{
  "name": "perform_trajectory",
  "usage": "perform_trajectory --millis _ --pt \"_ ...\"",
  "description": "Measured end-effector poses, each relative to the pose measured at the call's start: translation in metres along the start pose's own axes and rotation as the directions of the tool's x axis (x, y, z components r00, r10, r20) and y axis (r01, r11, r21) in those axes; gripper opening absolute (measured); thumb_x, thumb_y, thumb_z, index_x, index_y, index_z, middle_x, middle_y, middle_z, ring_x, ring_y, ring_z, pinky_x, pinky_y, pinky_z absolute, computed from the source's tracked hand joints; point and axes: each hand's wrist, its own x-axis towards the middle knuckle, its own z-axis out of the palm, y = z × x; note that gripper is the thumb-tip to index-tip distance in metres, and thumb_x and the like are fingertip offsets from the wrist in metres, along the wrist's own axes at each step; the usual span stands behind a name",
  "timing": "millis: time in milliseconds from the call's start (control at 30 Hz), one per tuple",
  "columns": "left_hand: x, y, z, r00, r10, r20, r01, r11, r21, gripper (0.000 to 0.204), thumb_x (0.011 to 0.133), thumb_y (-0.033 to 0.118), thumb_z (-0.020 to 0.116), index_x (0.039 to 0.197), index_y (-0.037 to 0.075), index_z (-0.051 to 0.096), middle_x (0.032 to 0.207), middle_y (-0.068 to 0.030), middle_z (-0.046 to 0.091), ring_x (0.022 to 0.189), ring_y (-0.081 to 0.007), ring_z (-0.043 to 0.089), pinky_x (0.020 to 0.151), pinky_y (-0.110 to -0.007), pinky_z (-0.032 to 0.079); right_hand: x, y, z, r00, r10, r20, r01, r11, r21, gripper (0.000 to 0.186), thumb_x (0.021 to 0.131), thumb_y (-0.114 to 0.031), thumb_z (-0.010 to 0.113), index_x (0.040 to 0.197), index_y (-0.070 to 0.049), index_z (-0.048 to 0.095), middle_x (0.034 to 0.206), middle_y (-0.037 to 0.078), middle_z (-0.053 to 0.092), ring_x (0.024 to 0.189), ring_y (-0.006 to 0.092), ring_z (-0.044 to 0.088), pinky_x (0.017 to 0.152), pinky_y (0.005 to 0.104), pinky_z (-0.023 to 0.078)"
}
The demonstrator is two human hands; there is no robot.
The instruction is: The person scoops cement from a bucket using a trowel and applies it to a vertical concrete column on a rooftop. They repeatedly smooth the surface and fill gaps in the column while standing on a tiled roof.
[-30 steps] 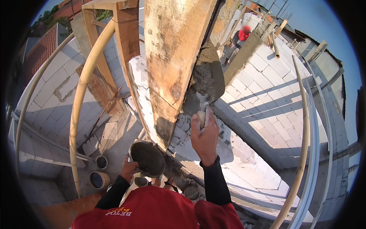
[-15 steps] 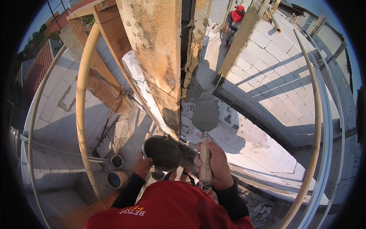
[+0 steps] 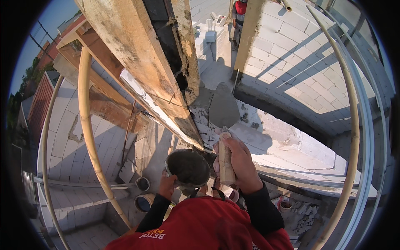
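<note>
My right hand (image 3: 241, 166) is wrapped round the wooden handle of a trowel (image 3: 225, 160). Its grey, mortar-smeared blade points away from me, over the white block wall top (image 3: 283, 141) and beside the wooden formwork boards (image 3: 143, 54). Whether the blade touches the surface beneath it I cannot tell. My left hand (image 3: 167, 186) grips the rim of a round dark pan (image 3: 188, 167) holding grey wet mortar, held low in front of my body. Grey mortar patches mark the block top around the blade.
Bamboo poles (image 3: 86, 112) curve up on the left, with another bamboo pole (image 3: 354, 125) on the right. Below left stands a bucket (image 3: 144, 203). Block rubble (image 3: 306, 214) lies low on the right. A person in red and grey (image 3: 237, 21) stands beyond the wall.
The view has shifted, so the formwork leans further left. The pan and trowel stay in my hands, the trowel blade still pointing away from me. The person in the background appears nearer the top edge.
</note>
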Motion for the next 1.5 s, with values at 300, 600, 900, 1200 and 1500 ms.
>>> perform_trajectory --millis 300,600,900,1200,1500 --pt "0.005 0.010 0.014 0.997 0.062 -0.049 -0.064 0.997 -0.045 0.084 0.082 -0.008 0.063 0.159 0.007 0.034 0.097 -0.0083 0.064 0.073 -0.0171 0.066 0.058 -0.035 0.061 0.020 0.017 0.046 0.924 -0.303 0.232 0.378 0.638 -0.671 0.061 0.107 -0.031 0.055 0.144 0.016 0.042 0.106 0.024 0.065 0.101 0.0295 0.064 0.094 0.0394 0.050" --pt "-0.001 0.038 0.040 0.993 0.097 0.060 -0.107 0.974 0.198 0.090 0.082 0.001 0.067 0.165 0.004 0.033 0.089 -0.0058 0.062 0.074 -0.0139 0.064 0.057 -0.030 0.055 -0.028 0.027 -0.091 0.988 -0.079 0.132 0.152 0.366 -0.918 0.052 0.103 -0.030 0.062 0.143 0.002 0.054 0.110 0.025 0.074 0.089 0.0412 0.076 0.076 0.0464 0.059" --pt "-0.023 0.093 0.071 0.897 0.215 0.386 -0.403 0.757 0.514 0.085 0.080 0.005 0.067 0.161 0.003 0.043 0.093 -0.0046 0.059 0.076 -0.0127 0.058 0.063 -0.028 0.051 0.092 0.184 -0.139 0.969 -0.080 0.232 0.191 -0.348 -0.918 0.028 0.100 -0.028 0.063 0.116 -0.005 0.063 0.097 0.020 0.072 0.083 0.0376 0.075 0.072 0.0487 0.061" --pt "-0.051 0.115 0.092 0.866 0.237 0.441 -0.457 0.732 0.504 0.083 0.079 0.004 0.065 0.159 0.000 0.044 0.114 -0.0111 0.067 0.089 -0.0121 0.062 0.073 -0.027 0.052 0.058 0.188 -0.159 0.977 -0.050 0.208 0.199 -0.148 -0.969 0.029 0.103 -0.029 0.060 0.116 -0.003 0.063 0.085 0.023 0.071 0.082 0.0373 0.075 0.071 0.0481 0.059" --pt "-0.047 0.132 0.091 0.944 0.124 0.305 -0.283 0.779 0.560 0.078 0.083 0.010 0.067 0.158 0.003 0.047 0.093 -0.0053 0.060 0.075 -0.0133 0.057 0.062 -0.027 0.049 0.050 0.252 -0.151 0.867 0.381 0.322 0.013 0.628 -0.778 0.058 0.107 -0.042 0.057 0.136 0.008 0.059 0.073 0.013 0.062 0.068 0.0244 0.063 0.069 0.0396 0.052"
